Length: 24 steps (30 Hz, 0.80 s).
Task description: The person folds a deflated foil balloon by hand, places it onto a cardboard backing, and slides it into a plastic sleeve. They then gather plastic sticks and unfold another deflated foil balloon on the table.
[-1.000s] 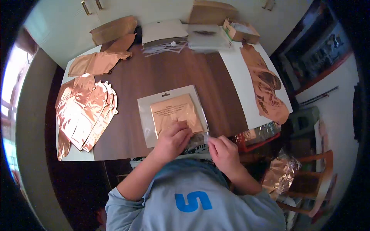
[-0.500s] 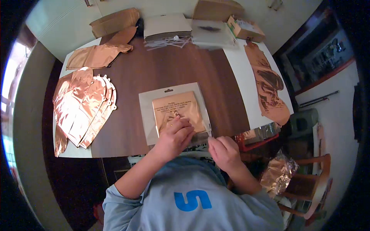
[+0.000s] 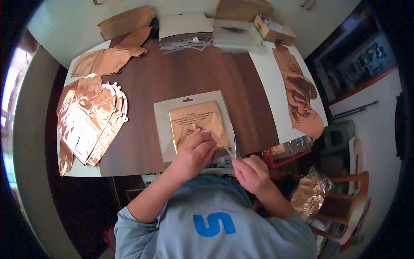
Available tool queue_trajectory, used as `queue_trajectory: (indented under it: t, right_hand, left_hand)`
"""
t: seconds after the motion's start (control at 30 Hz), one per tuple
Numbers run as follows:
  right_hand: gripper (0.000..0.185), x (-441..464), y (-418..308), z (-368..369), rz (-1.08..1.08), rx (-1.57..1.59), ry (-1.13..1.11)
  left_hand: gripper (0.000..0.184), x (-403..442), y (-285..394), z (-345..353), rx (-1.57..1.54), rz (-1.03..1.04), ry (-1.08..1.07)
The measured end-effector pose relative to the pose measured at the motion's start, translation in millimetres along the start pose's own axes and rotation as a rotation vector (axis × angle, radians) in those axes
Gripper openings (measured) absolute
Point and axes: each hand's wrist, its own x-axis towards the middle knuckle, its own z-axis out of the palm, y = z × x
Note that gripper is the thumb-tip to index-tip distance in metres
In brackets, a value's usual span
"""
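A clear plastic bag (image 3: pixel 160 129) with a white card and a folded copper-coloured foil piece (image 3: pixel 211 116) inside lies at the table's near edge. Dark printed text shows on its front. My left hand (image 3: pixel 196 153) lies on the lower part of the bag, fingers bent together and closed against it. Beside its lower right corner, my right hand (image 3: pixel 252 172) is closed in a pinch. A thin whitish strip (image 3: pixel 229 152) runs from the bag's lower edge to those fingertips. What lies beneath my left fingers is hidden.
Copper foil balloons (image 3: pixel 92 121) are piled at the left, with more foil (image 3: pixel 103 60) behind. Another foil balloon (image 3: pixel 297 90) lies on the right. White cards (image 3: pixel 183 23), clear bags (image 3: pixel 235 36) and a small box (image 3: pixel 276 30) stand at the back. A wooden chair (image 3: pixel 360 203) is at right.
The whitish strip now shows longer and slanted between the bag and my right fingertips. My right hand has moved slightly down; my left stays on the bag. The whole view has shifted slightly.
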Motion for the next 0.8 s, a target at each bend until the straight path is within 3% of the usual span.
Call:
queue_trajectory:
  t: [0.13,0.37,0.47,0.67,0.8]
  right_hand:
    - [0.031,3,5,19,0.096,-0.170,-0.028]
    - [0.048,35,20,-13,0.400,0.155,-0.354]
    - [0.044,36,33,-2,0.295,0.039,-0.328]
    - [0.031,37,39,16,0.492,0.091,-0.290]
    - [0.033,32,36,18,0.519,0.132,-0.221]
  left_hand:
    - [0.017,0,2,2,0.003,0.011,0.006]
    - [0.015,-1,3,-2,-0.008,-0.016,-0.021]
    - [0.016,-2,0,1,0.011,0.023,-0.023]
    - [0.015,0,-1,-5,0.037,0.046,-0.084]
    - [0.016,2,-2,-10,0.098,0.061,-0.175]
